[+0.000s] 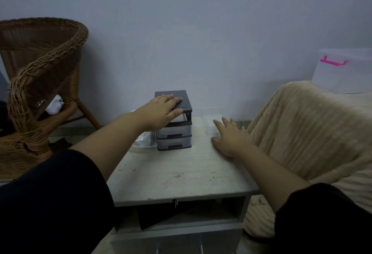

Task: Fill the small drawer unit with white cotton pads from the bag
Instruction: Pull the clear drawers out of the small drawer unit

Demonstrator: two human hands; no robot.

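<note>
A small dark grey drawer unit (182, 132) with translucent drawers stands at the back of the grey table (181, 179). Its top slot looks empty, with no drawer front visible. My left hand (161, 110) lies flat on the unit's top, fingers straight, thumb over the front edge. A clear plastic drawer (210, 120) sits on the table to the right of the unit. My right hand (229, 136) reaches toward it with spread fingers, fingertips at its near side. A clear plastic bag (144, 140) lies left of the unit, partly hidden by my left forearm.
A wicker chair (40, 76) stands to the left with a white cloth in it. A beige blanket (306, 132) covers something at the right, right beside the table, with a translucent box (344, 72) with a pink handle on top. The wall is close behind.
</note>
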